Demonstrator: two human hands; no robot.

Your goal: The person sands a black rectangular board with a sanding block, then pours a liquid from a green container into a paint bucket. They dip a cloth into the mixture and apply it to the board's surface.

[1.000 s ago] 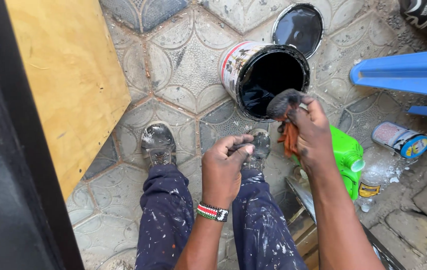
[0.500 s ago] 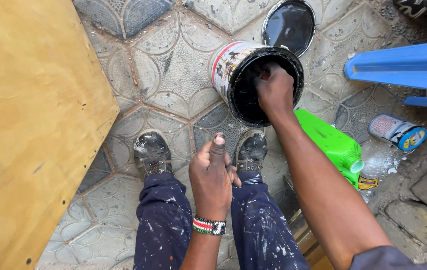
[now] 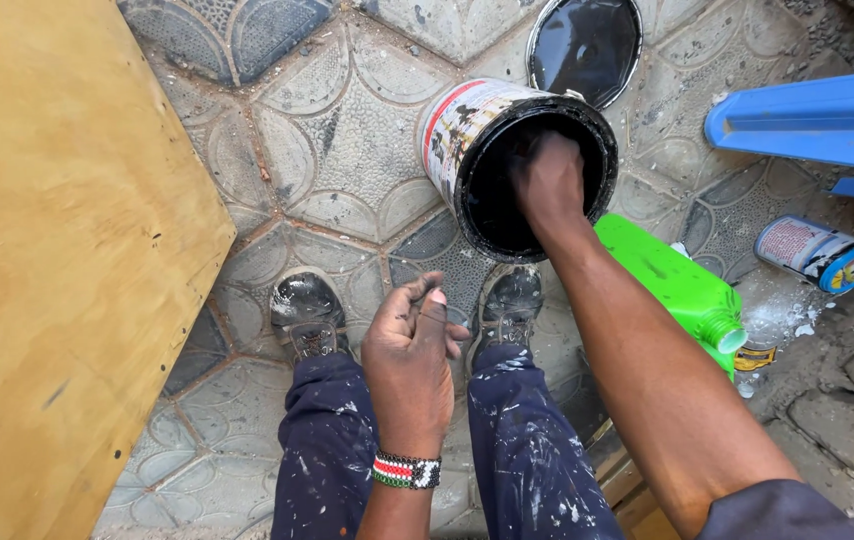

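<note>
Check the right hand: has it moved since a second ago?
Yes. The right hand was outside the paint can, near its rim; now it reaches down inside the can's open mouth.

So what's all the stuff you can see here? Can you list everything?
paint can: one, white outside, black inside, centre
lid: one, black, behind the can
plywood board: one, tan, left
green jug: one, lying right of the can
small tin: one, on its side, far right
blue plastic piece: one, top right
shoes: two, paint-spattered
right hand: inside the can
left hand: loosely curled, beaded wristband
</note>
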